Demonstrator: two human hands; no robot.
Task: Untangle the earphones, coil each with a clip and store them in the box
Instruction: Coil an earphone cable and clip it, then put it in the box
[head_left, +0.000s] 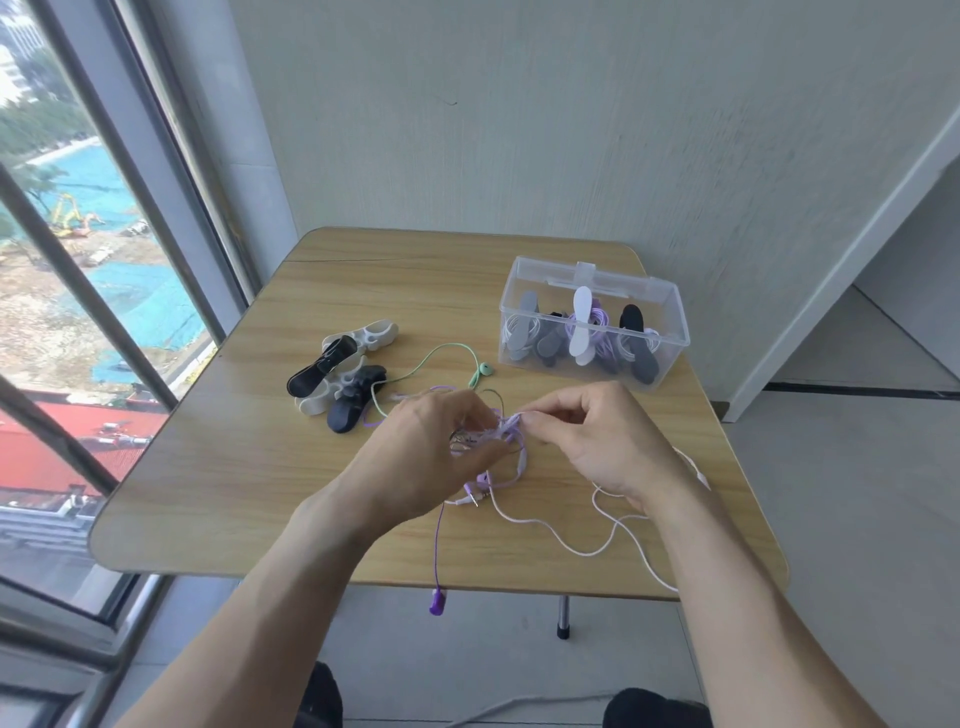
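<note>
The tangle of earphones (491, 441) lies at the centre of the surface (218, 467), between both hands. The left hand (431, 452) grips its left side, fingers curled; the right hand (597, 441) pinches a lilac strand at its top. The tangle's long axis runs 12 to 6 o'clock, a purple earbud (437, 605) hanging past the near edge. The box (670, 338) sits at 1 o'clock, nearer the right hand; spare clips (340, 371) at 10 o'clock.

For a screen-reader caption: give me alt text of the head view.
Both hands, left hand and right hand, pinch a tangle of earphone cables over a wooden table. Loose clips lie left; a clear box of coiled earphones sits behind.
</note>
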